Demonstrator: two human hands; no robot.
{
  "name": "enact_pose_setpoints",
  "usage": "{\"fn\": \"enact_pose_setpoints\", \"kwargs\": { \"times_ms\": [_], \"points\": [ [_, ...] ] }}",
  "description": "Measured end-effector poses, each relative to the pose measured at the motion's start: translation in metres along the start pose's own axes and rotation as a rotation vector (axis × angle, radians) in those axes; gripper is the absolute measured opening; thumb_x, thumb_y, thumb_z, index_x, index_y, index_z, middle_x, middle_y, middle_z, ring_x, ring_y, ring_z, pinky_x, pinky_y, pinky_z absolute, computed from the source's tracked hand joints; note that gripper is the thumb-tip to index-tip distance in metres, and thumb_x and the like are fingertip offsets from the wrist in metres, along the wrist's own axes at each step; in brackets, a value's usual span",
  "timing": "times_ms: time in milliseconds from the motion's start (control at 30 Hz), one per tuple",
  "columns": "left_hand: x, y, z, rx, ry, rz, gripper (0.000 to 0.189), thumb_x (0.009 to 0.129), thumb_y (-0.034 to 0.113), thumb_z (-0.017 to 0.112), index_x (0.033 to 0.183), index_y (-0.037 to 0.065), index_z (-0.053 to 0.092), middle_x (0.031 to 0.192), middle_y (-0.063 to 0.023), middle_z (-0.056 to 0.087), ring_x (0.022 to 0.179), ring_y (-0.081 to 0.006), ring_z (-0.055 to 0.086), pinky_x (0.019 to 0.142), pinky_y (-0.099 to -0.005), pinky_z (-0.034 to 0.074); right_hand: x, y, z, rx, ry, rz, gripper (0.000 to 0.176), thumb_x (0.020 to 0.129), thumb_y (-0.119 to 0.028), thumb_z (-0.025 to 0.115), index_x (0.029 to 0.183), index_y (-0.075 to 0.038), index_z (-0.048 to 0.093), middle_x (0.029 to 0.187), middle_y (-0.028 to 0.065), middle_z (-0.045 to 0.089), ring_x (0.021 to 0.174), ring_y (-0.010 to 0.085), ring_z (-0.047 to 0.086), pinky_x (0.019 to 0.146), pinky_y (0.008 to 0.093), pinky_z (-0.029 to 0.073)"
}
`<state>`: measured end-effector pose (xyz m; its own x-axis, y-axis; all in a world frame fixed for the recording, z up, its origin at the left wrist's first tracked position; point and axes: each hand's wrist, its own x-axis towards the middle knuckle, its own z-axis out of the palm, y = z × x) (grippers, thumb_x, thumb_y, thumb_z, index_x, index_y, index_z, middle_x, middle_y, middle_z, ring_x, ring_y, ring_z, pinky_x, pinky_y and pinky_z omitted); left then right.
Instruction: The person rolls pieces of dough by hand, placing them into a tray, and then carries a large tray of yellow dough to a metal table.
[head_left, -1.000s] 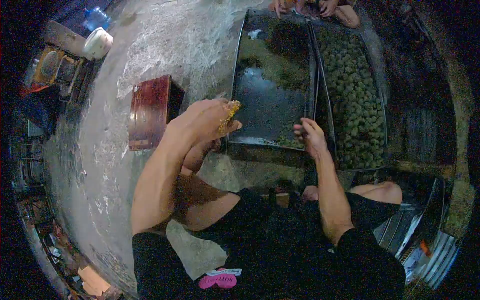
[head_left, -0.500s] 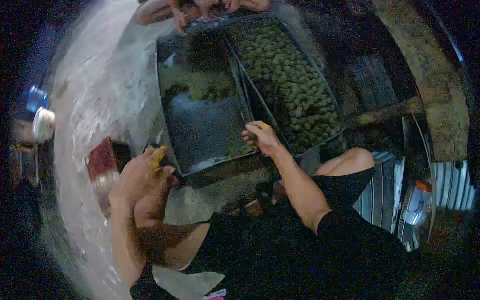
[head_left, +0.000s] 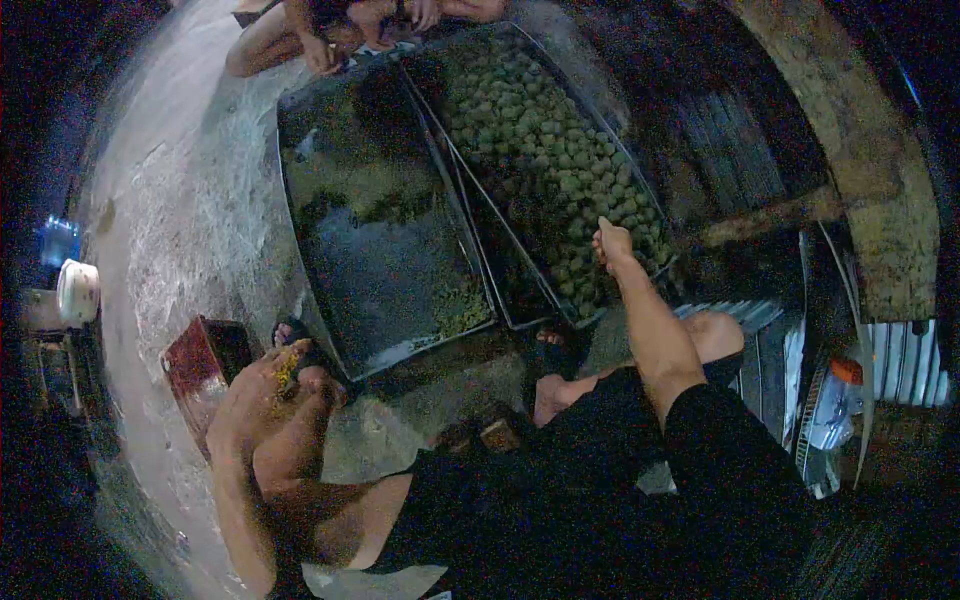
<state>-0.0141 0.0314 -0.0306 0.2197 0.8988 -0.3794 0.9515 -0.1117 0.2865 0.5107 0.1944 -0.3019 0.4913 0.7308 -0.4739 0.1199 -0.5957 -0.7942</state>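
Note:
My right hand (head_left: 613, 243) is over the near part of a metal tray of round greenish pieces (head_left: 575, 165), its fingers closed; what they hold is too small to make out. Near my bent knee, at the lower left, my left hand (head_left: 285, 375) is curled around something dark that I cannot make out, with yellow bits on the hand. Left of the round pieces lies a second, dark tray (head_left: 385, 270), with small greenish bits (head_left: 460, 305) in its near right corner.
Another person's hands (head_left: 320, 52) and legs are at the far edge of the trays. A red container (head_left: 205, 360) stands left of my left hand. A white tub (head_left: 78, 292) is at the far left. Wooden beams (head_left: 770, 220) and a clear container with an orange top (head_left: 835, 405) are at right.
My right hand has moved right, from the divide between the trays to over the round pieces. My left hand has shifted slightly down and left. The view has shifted somewhat.

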Motion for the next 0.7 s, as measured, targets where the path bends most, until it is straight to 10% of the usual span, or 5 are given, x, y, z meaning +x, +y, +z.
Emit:
{"fn": "enact_pose_setpoints", "kwargs": {
  "times_ms": [200, 367, 467, 567, 700],
  "points": [
    [0.008, -0.002, -0.007, -0.124, -0.126, -0.071, 0.053, 0.078, 0.029, 0.06, 0.122, 0.002, 0.049, 0.117, -0.0192, 0.055, 0.105, -0.0346, 0.055, 0.09, -0.0401, 0.045, 0.019, -0.041, 0.012, 0.199, 0.204, 0.143, 0.032, 0.094, -0.031, 0.045, 0.093, 0.0, 0.055, 0.079, 0.0104, 0.057, 0.061, 0.0182, 0.056, 0.049, 0.0314, 0.045],
    [0.013, -0.014, -0.005, -0.173, -0.174, -0.036, 0.035, 0.081, 0.022, 0.056, 0.11, 0.003, 0.055, 0.114, -0.0169, 0.057, 0.099, -0.0323, 0.057, 0.087, -0.0368, 0.046, -0.024, -0.012, 0.072, -0.082, 0.152, -0.407, 0.025, 0.093, -0.019, 0.045, 0.107, 0.001, 0.054, 0.094, 0.012, 0.058, 0.072, 0.0181, 0.059, 0.061, 0.0312, 0.049],
    [0.009, -0.039, 0.015, -0.309, -0.111, 0.055, 0.024, 0.084, 0.02, 0.053, 0.101, 0.003, 0.058, 0.112, -0.015, 0.058, 0.097, -0.0299, 0.058, 0.086, -0.0335, 0.046, -0.055, 0.026, 0.164, -0.318, -0.286, -0.625, 0.023, 0.088, -0.015, 0.051, 0.105, -0.001, 0.058, 0.099, 0.0105, 0.061, 0.075, 0.0161, 0.06, 0.066, 0.0302, 0.049],
    [0.004, -0.051, 0.023, -0.141, -0.137, 0.132, 0.038, 0.086, 0.013, 0.052, 0.123, 0.004, 0.05, 0.118, -0.0109, 0.053, 0.106, -0.021, 0.054, 0.085, -0.0295, 0.047, -0.112, 0.025, 0.224, -0.7, -0.717, -0.904, 0.033, 0.083, -0.024, 0.055, 0.108, -0.002, 0.059, 0.114, 0.0193, 0.056, 0.105, 0.0376, 0.053, 0.092, 0.0431, 0.04],
    [-0.004, -0.068, 0.035, -0.504, -0.077, -0.063, 0.037, 0.088, 0.011, 0.05, 0.125, 0.004, 0.049, 0.118, -0.0073, 0.053, 0.098, -0.0165, 0.055, 0.083, -0.0245, 0.047, -0.133, 0.055, 0.216, -1.365, -0.816, -0.876, 0.031, 0.082, -0.018, 0.057, 0.108, -0.001, 0.058, 0.122, 0.0243, 0.047, 0.105, 0.0456, 0.05, 0.09, 0.0472, 0.043]
  ]
}}
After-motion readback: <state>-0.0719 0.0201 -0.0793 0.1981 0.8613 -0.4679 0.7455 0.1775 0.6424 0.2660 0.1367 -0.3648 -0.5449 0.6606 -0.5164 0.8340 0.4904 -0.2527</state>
